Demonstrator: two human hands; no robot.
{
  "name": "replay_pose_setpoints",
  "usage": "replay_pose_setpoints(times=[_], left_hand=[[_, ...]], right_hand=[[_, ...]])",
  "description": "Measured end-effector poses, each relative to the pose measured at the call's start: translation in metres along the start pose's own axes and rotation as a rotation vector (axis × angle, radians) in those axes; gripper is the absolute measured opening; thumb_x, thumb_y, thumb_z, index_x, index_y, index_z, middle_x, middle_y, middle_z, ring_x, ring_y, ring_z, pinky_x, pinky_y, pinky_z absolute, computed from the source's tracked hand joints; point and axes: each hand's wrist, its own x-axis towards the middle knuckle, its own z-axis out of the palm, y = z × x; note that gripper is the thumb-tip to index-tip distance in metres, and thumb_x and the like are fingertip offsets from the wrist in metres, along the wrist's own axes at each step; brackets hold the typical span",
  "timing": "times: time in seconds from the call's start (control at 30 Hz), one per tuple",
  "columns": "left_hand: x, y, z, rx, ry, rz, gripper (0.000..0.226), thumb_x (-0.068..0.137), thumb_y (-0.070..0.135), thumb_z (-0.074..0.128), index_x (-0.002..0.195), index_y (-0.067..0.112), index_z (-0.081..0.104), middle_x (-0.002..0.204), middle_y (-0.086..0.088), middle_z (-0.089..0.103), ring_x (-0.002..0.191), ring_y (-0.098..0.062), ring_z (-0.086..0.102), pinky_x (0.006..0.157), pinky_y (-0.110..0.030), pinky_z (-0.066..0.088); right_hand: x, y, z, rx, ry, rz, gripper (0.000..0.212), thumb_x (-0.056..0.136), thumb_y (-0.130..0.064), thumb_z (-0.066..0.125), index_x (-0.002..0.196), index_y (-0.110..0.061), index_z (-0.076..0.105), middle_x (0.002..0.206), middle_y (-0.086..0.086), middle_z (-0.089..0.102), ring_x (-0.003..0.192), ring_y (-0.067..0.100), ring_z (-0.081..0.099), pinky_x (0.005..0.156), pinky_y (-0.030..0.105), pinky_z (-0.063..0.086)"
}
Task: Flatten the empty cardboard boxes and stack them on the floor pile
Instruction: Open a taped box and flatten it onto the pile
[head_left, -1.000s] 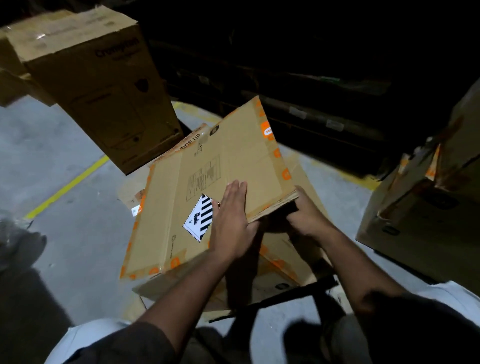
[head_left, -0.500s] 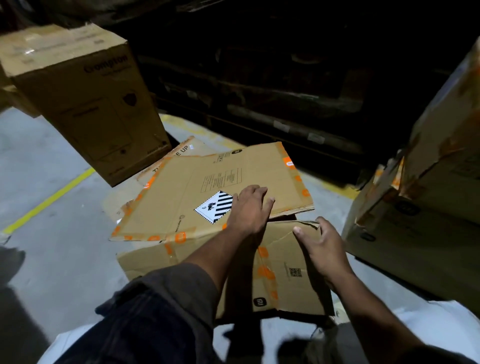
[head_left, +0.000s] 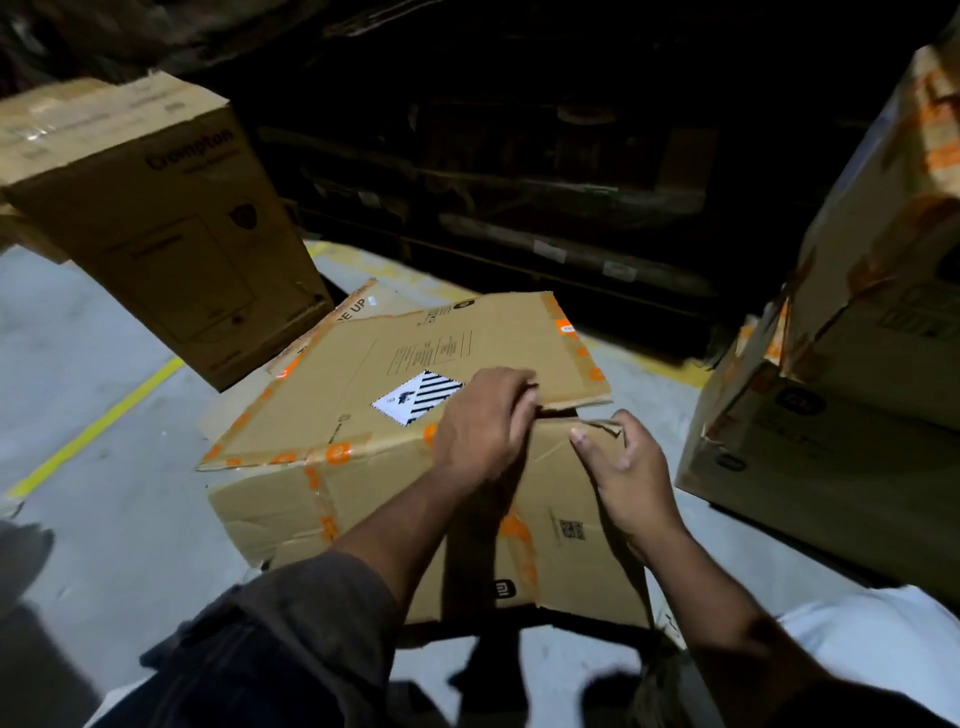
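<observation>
A brown cardboard box (head_left: 363, 499) with orange tape lies on the grey floor in the middle of the view. Its wide upper panel (head_left: 415, 374), bearing a black-and-white striped label (head_left: 415, 397), lies almost flat over the box. My left hand (head_left: 483, 421) curls over the near edge of that panel. Just to the right, my right hand (head_left: 623, 467) grips the crumpled corner of the lower panel (head_left: 566, 530). Under the box lie flattened sheets (head_left: 358, 312) of the floor pile, one printed "UP".
A tall closed carton (head_left: 171, 228) stands at the back left. Stacked taped boxes (head_left: 841, 395) rise on the right. A dark rack (head_left: 519, 208) runs along the back. A yellow line (head_left: 98, 426) crosses the floor on the left.
The upper panel has been pushed down from a steep tilt to nearly flat. My left hand moved to its near edge and curled over it. My right hand came up onto the lower panel's corner.
</observation>
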Motion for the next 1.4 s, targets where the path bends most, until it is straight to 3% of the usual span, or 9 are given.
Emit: replay_pose_setpoints(times=[0.23, 0.5, 0.67, 0.87, 0.97, 1.07, 1.2, 1.3, 1.4], left_hand=[[-0.025, 0.003, 0.01, -0.124, -0.189, -0.039, 0.086, 0.096, 0.071, 0.001, 0.16, 0.016, 0.02, 0.168, 0.002, 0.015, 0.154, -0.004, 0.002, 0.126, -0.042, -0.001], [-0.01, 0.01, -0.014, 0.052, -0.213, 0.199, 0.119, 0.06, 0.091, 0.058, 0.145, 0.012, 0.036, 0.155, -0.004, 0.038, 0.153, -0.017, 0.018, 0.123, -0.057, 0.0], [-0.014, 0.005, -0.02, -0.045, 0.115, 0.001, 0.058, 0.09, 0.069, 0.041, 0.098, 0.013, 0.056, 0.107, 0.001, 0.053, 0.11, -0.018, 0.049, 0.109, -0.047, 0.028], [-0.013, 0.006, -0.028, -0.312, 0.504, -0.294, 0.037, 0.105, 0.032, 0.037, 0.072, 0.018, 0.048, 0.077, 0.001, 0.052, 0.076, -0.017, 0.044, 0.077, -0.046, 0.043], [-0.003, -0.004, -0.04, -0.386, 0.53, -0.332, 0.048, 0.106, 0.036, 0.033, 0.076, 0.015, 0.063, 0.08, -0.003, 0.064, 0.08, -0.024, 0.058, 0.077, -0.048, 0.046], [0.007, -0.01, -0.057, -0.497, 0.622, -0.356, 0.045, 0.105, 0.036, 0.035, 0.07, 0.038, 0.062, 0.082, -0.009, 0.069, 0.08, -0.026, 0.062, 0.079, -0.045, 0.047], [0.004, -0.021, -0.073, -0.536, 0.681, -0.385, 0.044, 0.103, 0.044, 0.035, 0.073, 0.039, 0.067, 0.084, -0.016, 0.068, 0.081, -0.021, 0.06, 0.08, -0.033, 0.044], [-0.005, -0.021, -0.078, -0.528, 0.672, -0.374, 0.051, 0.102, 0.042, 0.035, 0.076, 0.021, 0.074, 0.084, -0.015, 0.065, 0.079, -0.008, 0.057, 0.076, -0.019, 0.04], [-0.006, -0.018, -0.089, -0.542, 0.733, -0.387, 0.045, 0.102, 0.032, 0.042, 0.08, 0.011, 0.075, 0.079, -0.004, 0.058, 0.076, 0.001, 0.053, 0.075, -0.014, 0.037]], right_hand=[[-0.006, -0.009, 0.018, -0.048, 0.056, -0.036, 0.02, 0.095, -0.031, 0.066, 0.102, -0.015, 0.056, 0.101, 0.004, 0.058, 0.094, 0.02, 0.055, 0.07, 0.024, 0.036], [0.007, -0.025, 0.005, 0.067, 0.039, 0.048, 0.064, 0.083, -0.06, 0.064, 0.131, -0.018, 0.059, 0.128, 0.003, 0.064, 0.118, 0.021, 0.06, 0.101, 0.046, 0.051], [0.009, -0.039, 0.023, 0.205, -0.123, -0.03, 0.052, 0.086, -0.069, 0.058, 0.071, -0.019, 0.052, 0.067, -0.001, 0.053, 0.064, 0.014, 0.049, 0.065, 0.035, 0.041], [0.016, -0.036, 0.014, 0.215, 0.147, 0.09, 0.039, 0.098, -0.044, 0.058, 0.078, -0.011, 0.063, 0.072, 0.003, 0.067, 0.067, 0.014, 0.066, 0.064, 0.029, 0.048], [0.029, 0.011, 0.001, -0.159, 0.233, 0.444, 0.046, 0.078, -0.05, 0.079, 0.102, -0.015, 0.059, 0.097, 0.009, 0.059, 0.094, 0.03, 0.06, 0.067, 0.037, 0.045], [0.017, 0.036, 0.01, -0.101, -0.087, 0.911, 0.089, 0.078, -0.047, 0.081, 0.143, 0.002, 0.043, 0.146, 0.024, 0.045, 0.132, 0.045, 0.046, 0.099, 0.053, 0.044], [-0.002, 0.069, 0.042, 0.262, -0.397, 1.102, 0.054, 0.091, -0.029, 0.071, 0.136, -0.005, 0.053, 0.139, 0.017, 0.054, 0.124, 0.037, 0.055, 0.08, 0.055, 0.058], [0.006, 0.062, 0.056, 0.287, -0.387, 0.933, 0.01, 0.096, -0.007, 0.059, 0.104, -0.002, 0.064, 0.089, 0.015, 0.073, 0.078, 0.028, 0.07, 0.077, 0.04, 0.059], [0.015, 0.039, 0.057, 0.23, -0.284, 0.775, 0.011, 0.094, -0.003, 0.058, 0.104, -0.001, 0.062, 0.096, 0.02, 0.071, 0.08, 0.03, 0.068, 0.071, 0.035, 0.056]])
